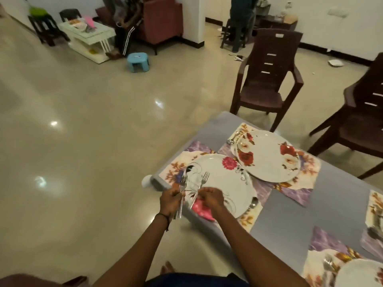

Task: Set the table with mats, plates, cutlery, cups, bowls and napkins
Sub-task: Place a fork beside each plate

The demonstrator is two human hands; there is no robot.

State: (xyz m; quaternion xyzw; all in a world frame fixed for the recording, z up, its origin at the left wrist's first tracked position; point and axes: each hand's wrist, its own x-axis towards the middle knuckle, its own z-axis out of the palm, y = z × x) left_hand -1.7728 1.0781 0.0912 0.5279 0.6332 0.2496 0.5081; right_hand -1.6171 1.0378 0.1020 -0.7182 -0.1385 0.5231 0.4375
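Observation:
My left hand grips a bunch of forks, tines up, at the table's left corner. Just beside it, my right hand pinches a single fork over the near white floral plate. That plate sits on a flowered mat, with a spoon at its right rim. A second plate with red roses lies on its own mat farther back, a spoon at its left. A third plate shows at the bottom right, cutlery beside it.
The grey table runs from its left corner toward the lower right. Two brown plastic chairs stand behind it. Another mat lies at the right edge. A blue stool, a white low table and people are across the shiny floor.

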